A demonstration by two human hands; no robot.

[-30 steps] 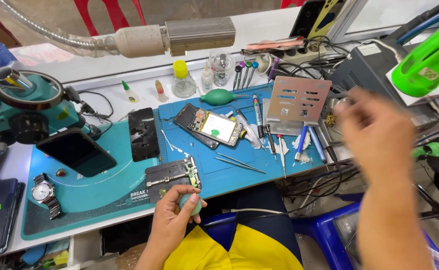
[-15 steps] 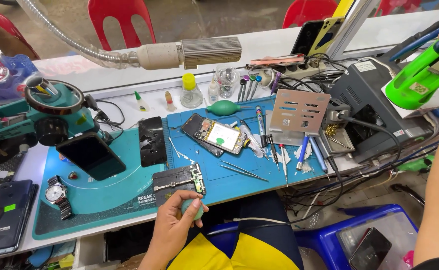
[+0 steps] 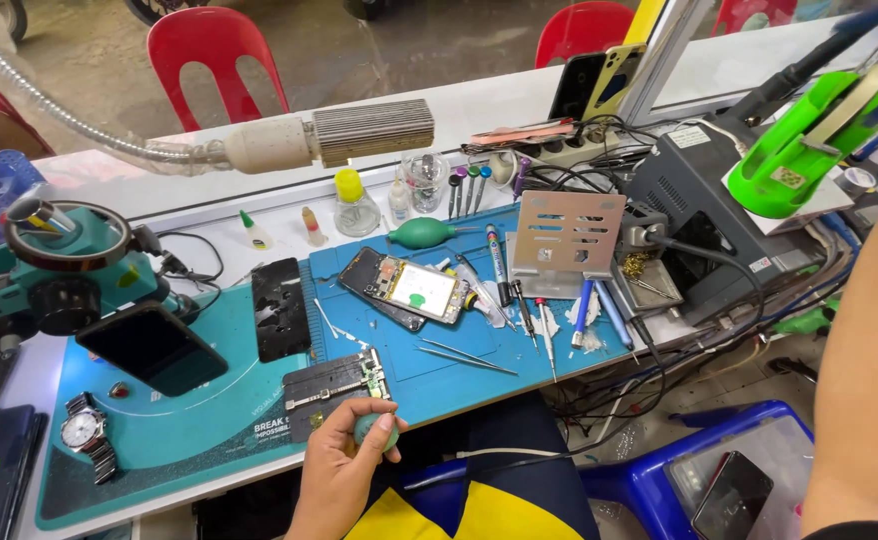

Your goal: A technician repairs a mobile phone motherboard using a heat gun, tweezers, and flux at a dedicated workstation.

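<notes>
1. A small green rounded object [image 3: 371, 428] sits in the left hand [image 3: 344, 470], just off the front edge of the tabletop [image 3: 289, 215], over the person's lap.
2. The left hand's fingers [image 3: 387, 425] are curled around the green object, grasping it from the side and below.
3. Just beyond that hand, at the front edge of the blue work mat [image 3: 209, 420], lies a dark circuit board holder [image 3: 331, 385] with a small green board at its right end.
4. The right arm [image 3: 864, 350] reaches up along the right edge of the view; its hand is cut off, so I cannot tell how its fingers are set.
5. Farther back on the mat lies an opened phone [image 3: 409, 288], with thin metal tweezers [image 3: 464, 355] in front of it.
6. A dark phone [image 3: 154, 345] lies under the teal microscope [image 3: 59, 265] at the left end, and a wristwatch [image 3: 87, 432] rests near the front left corner.
</notes>
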